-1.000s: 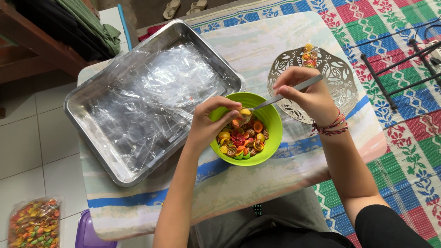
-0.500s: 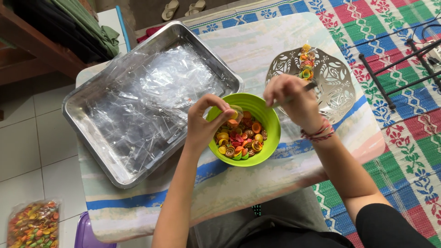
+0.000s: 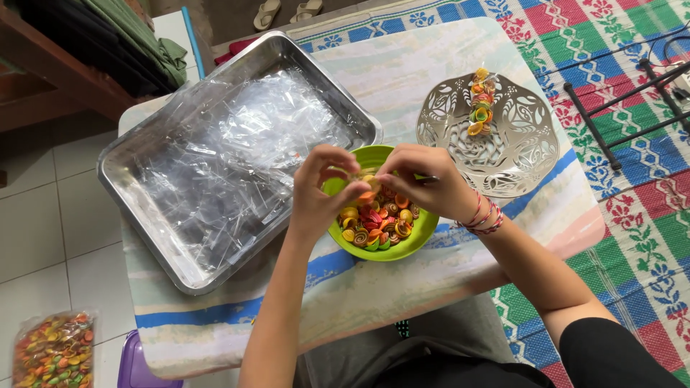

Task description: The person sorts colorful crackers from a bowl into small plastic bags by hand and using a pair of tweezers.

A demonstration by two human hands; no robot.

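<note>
Hovering over green bowl point(image 3: 402, 244) of colourful spiral snacks point(image 3: 374, 219): left hand point(image 3: 320, 190), right hand point(image 3: 420, 183). Fingertips pinching together one small piece between them. Steel tray point(image 3: 144, 215) of clear wrappers point(image 3: 237, 151) alongside

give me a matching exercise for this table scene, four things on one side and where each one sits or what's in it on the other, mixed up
Things:
1. green bowl
2. steel tray
3. silver cut-out plate
4. clear bag

Places or states:
A. on the floor at lower left, full of coloured snacks
B. under both hands, holding coloured spiral snacks
C. at the table's left, filled with clear plastic wrappers
D. at the table's right, with one narrow filled packet on it

Pairs: 1-B, 2-C, 3-D, 4-A
</note>
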